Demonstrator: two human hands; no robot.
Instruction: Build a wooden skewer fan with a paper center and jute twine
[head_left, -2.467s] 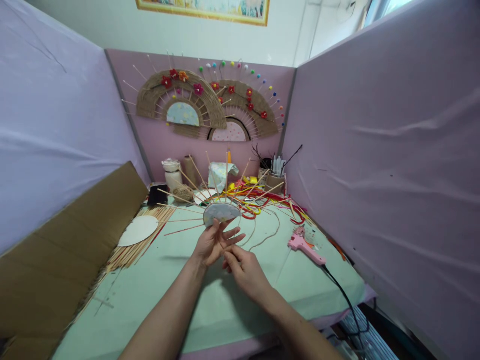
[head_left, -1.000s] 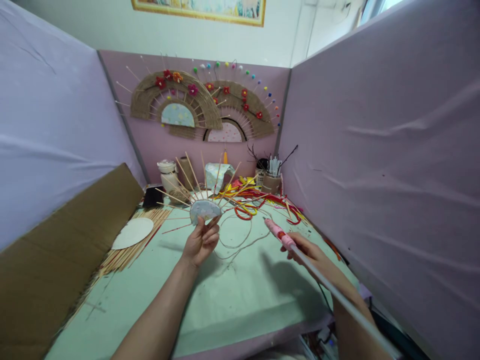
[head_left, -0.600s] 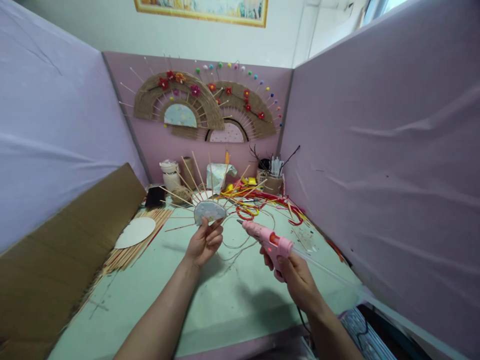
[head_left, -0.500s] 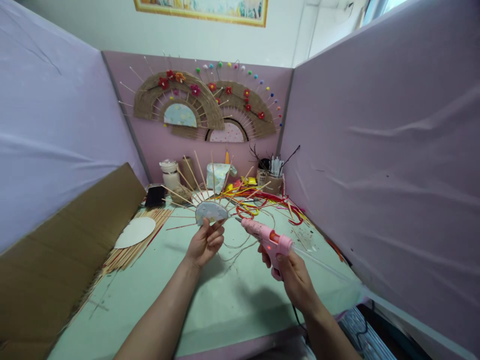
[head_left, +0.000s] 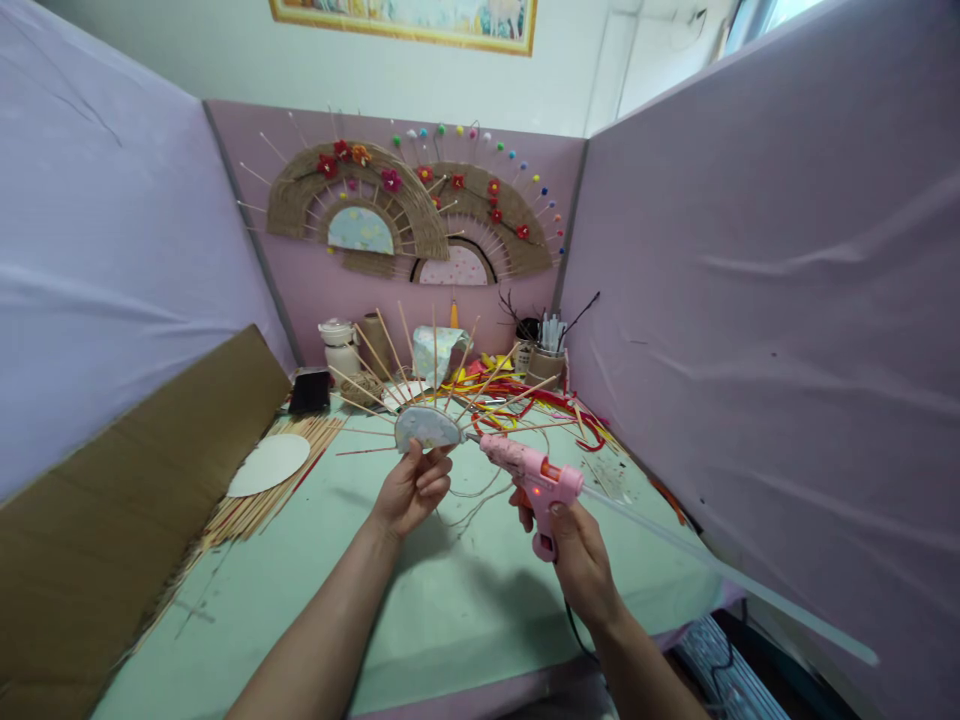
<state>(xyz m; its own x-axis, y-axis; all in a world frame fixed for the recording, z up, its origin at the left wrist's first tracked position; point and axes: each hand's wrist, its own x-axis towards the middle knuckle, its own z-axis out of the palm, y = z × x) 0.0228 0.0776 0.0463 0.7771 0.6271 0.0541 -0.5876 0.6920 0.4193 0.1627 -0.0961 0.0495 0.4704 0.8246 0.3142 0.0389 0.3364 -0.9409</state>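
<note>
My left hand pinches the lower edge of a pale half-round piece, held up above the green table. Thin wooden sticks fan out from its curved rim. Wrapped round the handle of a pink glue gun is my right hand. The gun's nozzle is at the right end of the half-round piece; whether they touch cannot be made out. A long clear glue stick extends from the back of the gun.
Cardboard leans at the left beside loose sticks and a white oval. Red and yellow strips, a jar and a pen holder stand or lie at the back. Decorated fans hang behind.
The half-round piece has shifted slightly right and turned a little. The glue gun has moved slightly left, so its nozzle is closer to the piece's right end.
</note>
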